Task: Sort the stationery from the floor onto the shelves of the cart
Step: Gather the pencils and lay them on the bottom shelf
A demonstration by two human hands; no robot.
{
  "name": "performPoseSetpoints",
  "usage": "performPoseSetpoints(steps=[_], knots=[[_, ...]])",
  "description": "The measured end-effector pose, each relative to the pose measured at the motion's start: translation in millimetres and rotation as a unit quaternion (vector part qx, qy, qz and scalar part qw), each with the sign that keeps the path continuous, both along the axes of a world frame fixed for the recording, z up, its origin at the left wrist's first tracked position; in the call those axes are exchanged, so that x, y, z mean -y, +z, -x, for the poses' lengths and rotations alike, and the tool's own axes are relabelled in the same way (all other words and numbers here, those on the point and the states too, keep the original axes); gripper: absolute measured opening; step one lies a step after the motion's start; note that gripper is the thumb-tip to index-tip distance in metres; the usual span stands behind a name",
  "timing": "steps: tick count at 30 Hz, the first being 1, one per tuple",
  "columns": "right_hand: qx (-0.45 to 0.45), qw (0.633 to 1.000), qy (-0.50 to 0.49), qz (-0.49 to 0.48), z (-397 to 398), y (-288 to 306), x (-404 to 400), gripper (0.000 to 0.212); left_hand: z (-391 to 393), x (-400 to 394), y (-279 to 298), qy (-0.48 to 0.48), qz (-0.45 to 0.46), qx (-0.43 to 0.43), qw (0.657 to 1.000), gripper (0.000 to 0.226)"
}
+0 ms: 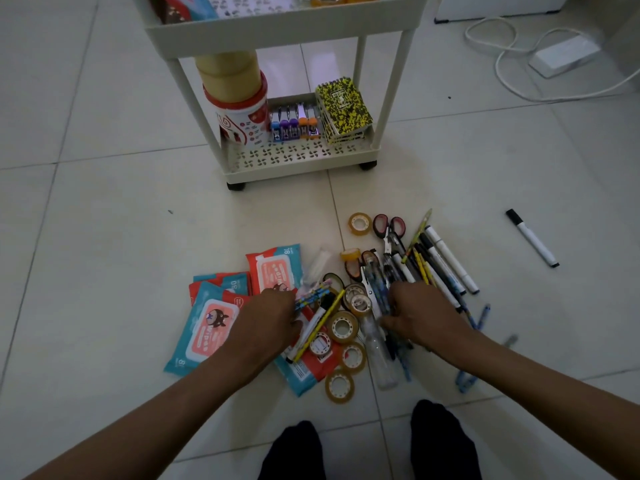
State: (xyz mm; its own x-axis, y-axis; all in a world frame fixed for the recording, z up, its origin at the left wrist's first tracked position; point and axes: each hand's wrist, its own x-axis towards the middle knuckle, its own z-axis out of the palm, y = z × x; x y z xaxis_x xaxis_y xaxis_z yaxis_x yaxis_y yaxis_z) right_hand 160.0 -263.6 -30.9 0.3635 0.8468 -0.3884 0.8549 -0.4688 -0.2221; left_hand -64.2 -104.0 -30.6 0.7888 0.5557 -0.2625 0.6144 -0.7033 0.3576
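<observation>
A heap of stationery lies on the floor in front of me: wet wipe packs (211, 327) at the left, several tape rolls (343, 327) in the middle, scissors (389, 230) and a bundle of pens and markers (440, 261) at the right. My left hand (266, 317) reaches in over the wipes, its fingers on a bunch of blue patterned pencils (311, 296). My right hand (422, 313) lies over the pen bundle, fingers curled round several pens. The cream cart (298, 164) stands beyond the heap.
The cart's bottom shelf holds a red and white tin (242, 119) topped with brown tape rolls, a row of staplers (294, 124) and yellow notebooks (344, 109). A lone marker (531, 237) lies at the right. A white power strip (562, 55) and cable sit at the back right. My feet are below.
</observation>
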Motion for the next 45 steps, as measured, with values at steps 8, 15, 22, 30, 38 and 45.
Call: performPoseSetpoints(steps=[8,15,22,30,38,45], knots=[[0.018,0.999,0.039,-0.021,4.0,-7.2,-4.6,0.045,-3.4,4.5,0.4,-0.039,-0.069,-0.007,0.997,0.022],[-0.026,1.000,-0.007,-0.016,-1.9,-4.5,-10.4,0.034,-6.1,-1.2,3.0,-0.028,-0.081,-0.027,0.996,0.024],[-0.058,0.998,-0.027,-0.001,-4.7,-1.8,-10.4,0.030,0.2,-5.1,4.1,0.042,-0.031,-0.009,0.999,0.028],[-0.179,0.976,-0.120,-0.033,-9.2,13.8,-12.4,0.029,-13.8,14.1,9.7,0.013,0.051,0.063,0.997,0.026],[-0.160,0.950,-0.266,-0.045,-39.5,8.9,0.6,0.029,-8.3,31.2,1.1,-0.075,0.033,0.044,0.996,0.032],[-0.078,0.942,-0.310,-0.101,-81.6,11.1,-16.2,0.048,-13.4,26.3,5.6,-0.111,-0.006,0.034,0.993,0.036]])
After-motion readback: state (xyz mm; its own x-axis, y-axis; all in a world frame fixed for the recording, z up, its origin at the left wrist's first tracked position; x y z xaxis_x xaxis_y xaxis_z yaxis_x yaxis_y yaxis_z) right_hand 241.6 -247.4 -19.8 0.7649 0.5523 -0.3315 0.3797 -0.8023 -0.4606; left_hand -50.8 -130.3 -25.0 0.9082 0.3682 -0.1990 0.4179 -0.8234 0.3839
